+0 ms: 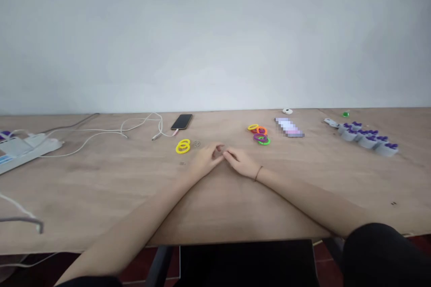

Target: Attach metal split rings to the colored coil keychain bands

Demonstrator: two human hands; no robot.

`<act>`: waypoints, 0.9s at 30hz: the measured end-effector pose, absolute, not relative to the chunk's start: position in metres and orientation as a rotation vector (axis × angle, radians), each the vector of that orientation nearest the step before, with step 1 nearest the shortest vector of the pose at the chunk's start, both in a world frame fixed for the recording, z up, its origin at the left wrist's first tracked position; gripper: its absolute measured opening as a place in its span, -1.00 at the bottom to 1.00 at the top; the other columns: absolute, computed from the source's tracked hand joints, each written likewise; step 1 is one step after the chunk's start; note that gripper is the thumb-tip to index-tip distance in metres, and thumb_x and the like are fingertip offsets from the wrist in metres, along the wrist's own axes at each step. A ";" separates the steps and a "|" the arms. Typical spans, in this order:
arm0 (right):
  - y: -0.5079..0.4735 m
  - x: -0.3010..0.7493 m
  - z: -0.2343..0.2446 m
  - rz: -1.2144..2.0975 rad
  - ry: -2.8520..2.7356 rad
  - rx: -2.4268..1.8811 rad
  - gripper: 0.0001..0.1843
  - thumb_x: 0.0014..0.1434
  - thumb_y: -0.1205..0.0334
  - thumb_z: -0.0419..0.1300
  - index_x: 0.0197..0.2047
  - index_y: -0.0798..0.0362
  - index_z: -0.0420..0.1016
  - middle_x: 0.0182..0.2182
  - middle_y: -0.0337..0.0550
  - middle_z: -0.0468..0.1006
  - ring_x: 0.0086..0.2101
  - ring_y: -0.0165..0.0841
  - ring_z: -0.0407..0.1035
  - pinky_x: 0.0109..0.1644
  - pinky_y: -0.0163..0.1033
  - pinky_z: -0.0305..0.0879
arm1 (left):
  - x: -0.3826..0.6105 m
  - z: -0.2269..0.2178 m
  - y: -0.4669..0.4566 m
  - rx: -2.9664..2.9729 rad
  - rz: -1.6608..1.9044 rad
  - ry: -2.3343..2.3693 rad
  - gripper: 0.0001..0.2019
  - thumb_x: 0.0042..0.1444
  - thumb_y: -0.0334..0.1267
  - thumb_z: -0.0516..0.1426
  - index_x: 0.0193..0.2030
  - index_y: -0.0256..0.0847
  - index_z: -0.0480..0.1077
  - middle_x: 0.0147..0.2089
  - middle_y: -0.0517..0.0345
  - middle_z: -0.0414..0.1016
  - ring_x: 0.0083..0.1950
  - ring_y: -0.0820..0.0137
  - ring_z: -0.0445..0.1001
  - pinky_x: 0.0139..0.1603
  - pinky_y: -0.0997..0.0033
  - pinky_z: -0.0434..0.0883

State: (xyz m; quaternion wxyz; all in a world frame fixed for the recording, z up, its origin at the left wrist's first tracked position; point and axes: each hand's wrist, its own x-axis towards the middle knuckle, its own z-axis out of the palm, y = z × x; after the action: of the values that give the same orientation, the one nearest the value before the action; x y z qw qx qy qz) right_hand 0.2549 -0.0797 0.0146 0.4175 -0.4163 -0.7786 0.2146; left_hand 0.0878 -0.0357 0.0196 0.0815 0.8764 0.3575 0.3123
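My left hand (206,158) and my right hand (243,162) meet over the middle of the table, fingertips against each other. Thumb and fingers of each are drawn into a pinch; whatever lies between them is too small to make out. Just left of my left hand are yellow coiled rings (182,147), overlapping one another. A little cluster of metal rings (197,144) sits between these and my fingers. Beyond my right hand lies a pile of coiled rings (260,134) in yellow, orange, purple and green.
A dark phone (182,121) with a white cable (141,119) lies at back left. A power strip (50,145) is far left. To the right are a lit phone (288,127), several whitish cups with purple tops (367,141) and a small green object (345,114). A wall (215,45) stands behind.
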 end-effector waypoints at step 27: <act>-0.110 0.292 0.015 0.974 -1.734 -1.059 -0.75 0.07 0.03 0.14 -0.33 0.04 0.29 -0.57 -0.30 0.37 -0.55 -0.45 0.28 -0.46 -0.33 0.20 | 0.107 0.018 -0.044 2.782 0.833 0.907 -0.66 0.10 -0.07 0.07 -0.02 -0.15 0.27 -0.18 0.15 0.43 -0.26 0.42 0.41 -0.24 0.43 0.35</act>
State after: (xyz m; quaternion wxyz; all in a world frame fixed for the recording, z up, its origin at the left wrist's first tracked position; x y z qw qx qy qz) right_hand 0.2923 -0.1099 0.0148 0.4298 -0.4244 -0.6948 0.3905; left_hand 0.1069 -0.0442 0.0185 0.0494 0.9133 0.2978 0.2734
